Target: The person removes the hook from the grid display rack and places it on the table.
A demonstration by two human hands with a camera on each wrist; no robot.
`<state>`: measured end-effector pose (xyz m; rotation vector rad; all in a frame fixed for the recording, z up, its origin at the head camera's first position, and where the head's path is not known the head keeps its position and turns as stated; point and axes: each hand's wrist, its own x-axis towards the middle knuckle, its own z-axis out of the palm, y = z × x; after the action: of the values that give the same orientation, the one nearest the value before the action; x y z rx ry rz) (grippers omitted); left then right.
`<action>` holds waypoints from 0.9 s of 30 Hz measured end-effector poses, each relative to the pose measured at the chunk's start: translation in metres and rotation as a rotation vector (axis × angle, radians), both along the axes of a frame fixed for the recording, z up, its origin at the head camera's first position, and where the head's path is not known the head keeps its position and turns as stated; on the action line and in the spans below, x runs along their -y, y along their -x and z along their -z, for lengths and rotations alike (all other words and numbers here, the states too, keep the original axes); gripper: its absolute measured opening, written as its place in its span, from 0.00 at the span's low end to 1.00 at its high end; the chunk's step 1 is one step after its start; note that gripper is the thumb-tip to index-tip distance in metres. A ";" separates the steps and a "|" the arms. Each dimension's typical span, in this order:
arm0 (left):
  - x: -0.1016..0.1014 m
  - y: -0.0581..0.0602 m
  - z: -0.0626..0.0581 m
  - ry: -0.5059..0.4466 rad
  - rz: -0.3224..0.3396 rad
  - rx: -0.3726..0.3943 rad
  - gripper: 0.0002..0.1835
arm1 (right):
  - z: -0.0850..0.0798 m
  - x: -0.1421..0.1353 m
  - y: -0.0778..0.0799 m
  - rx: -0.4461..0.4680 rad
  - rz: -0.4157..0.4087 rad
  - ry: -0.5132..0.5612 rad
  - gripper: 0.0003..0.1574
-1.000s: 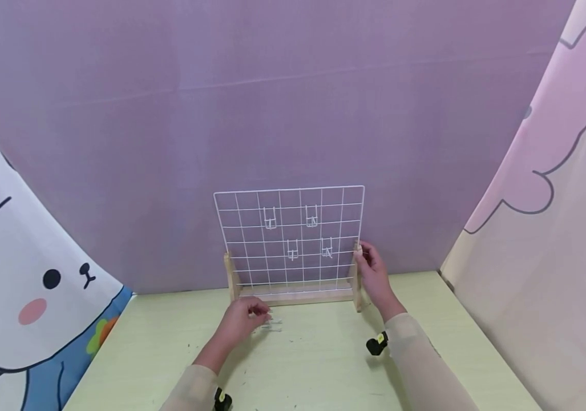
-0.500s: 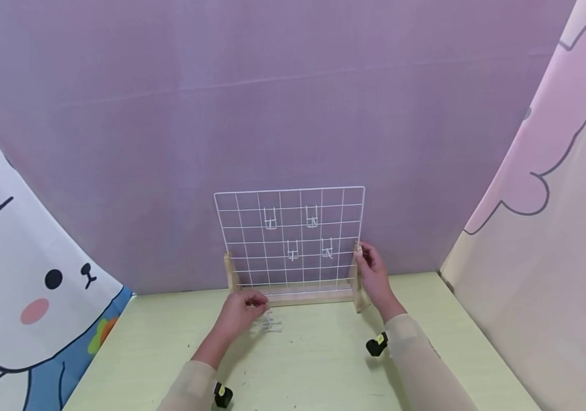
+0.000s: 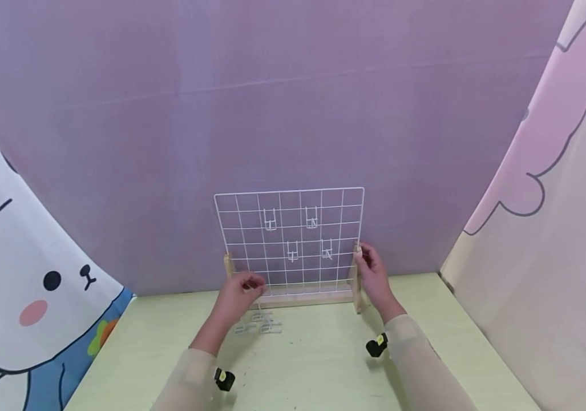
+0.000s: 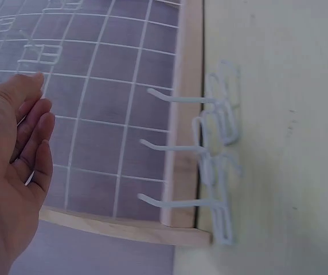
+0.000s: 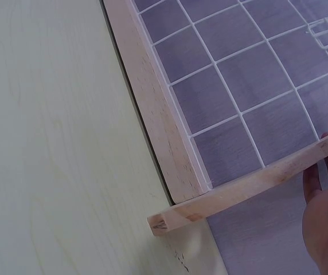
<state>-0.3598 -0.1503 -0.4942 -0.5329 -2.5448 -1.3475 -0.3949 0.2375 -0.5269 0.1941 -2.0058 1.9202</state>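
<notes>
Three loose white wire hooks (image 4: 181, 203) lay just below the left fingers, and yanking one could've dragged its neighbours along. The left hand (image 3: 235, 298) was loosely curled; couldn't tell if anything was pinched. The right hand (image 3: 376, 281) was clamped on the wooden upright (image 5: 261, 179); lose that and a bump might've tipped the wire grid panel (image 3: 289, 190) beyond the left fingers, four hung hooks (image 3: 293, 257) and all.
</notes>
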 end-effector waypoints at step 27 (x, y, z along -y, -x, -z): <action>-0.013 0.015 -0.045 -0.115 -0.032 -0.146 0.07 | -0.024 0.006 -0.021 0.003 -0.030 0.023 0.27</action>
<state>-0.3747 -0.1370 -0.4490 -0.5450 -2.3345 -1.3809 -0.3736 0.2318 -0.5033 0.2163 -1.9926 1.9616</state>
